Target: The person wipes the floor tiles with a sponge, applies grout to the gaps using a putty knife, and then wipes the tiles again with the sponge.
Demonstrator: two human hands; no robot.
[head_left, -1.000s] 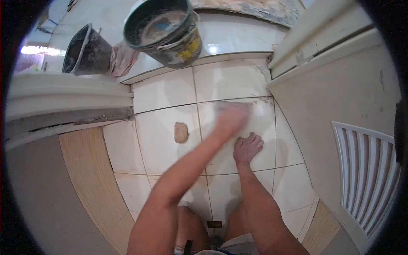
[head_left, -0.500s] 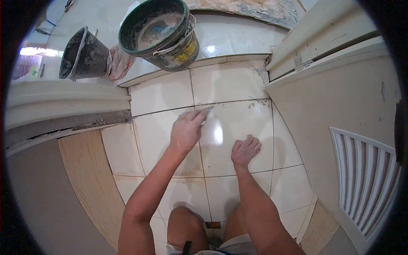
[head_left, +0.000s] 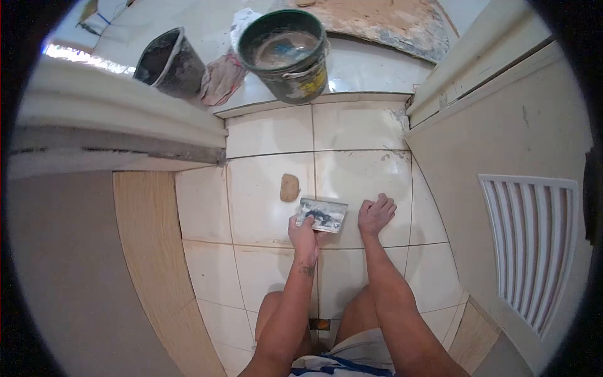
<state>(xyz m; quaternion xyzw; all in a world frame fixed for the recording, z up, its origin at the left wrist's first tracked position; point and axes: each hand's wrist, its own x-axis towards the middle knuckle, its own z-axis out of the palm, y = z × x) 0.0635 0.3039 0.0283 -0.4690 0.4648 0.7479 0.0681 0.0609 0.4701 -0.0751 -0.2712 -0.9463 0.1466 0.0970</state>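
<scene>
Black bucket (head_left: 186,74) at far L, up on the raised step; pinkish cloth (head_left: 223,78) just beside it. Next, green bucket (head_left: 281,81) w/ murky water and something blue in it. Both sit further R in view than ½ sec ago, prob. because the camera turned.

Down on the floor tiles (head_left: 370,173), the brown sponge (head_left: 289,188) shows again; ½ sec ago the L hand (head_left: 303,237) hid it. That hand's now pulled back nearer the knees, fingers closed round a scraper (head_left: 330,218), thumb on top. Scraper's the big change: was thin edge-on near the cross joint (head_left: 270,155), now its flat face is turned up, smeared grey & white, just R of the sponge, apart from it. Can't tell if an edge touches tile. My read: stroke's paused, blade's off that joint, maybe for a check of what's stuck on it.

R hand (head_left: 377,215) hasn't really shifted: rests on the tile R of the scraper, fingers bent, slightly apart; palm's hidden, so can't tell if anything's under it. Smudges (head_left: 397,157) remain near the tile's far R corner. Far R, white vent (head_left: 534,248) in the door, clear of both hands.
</scene>
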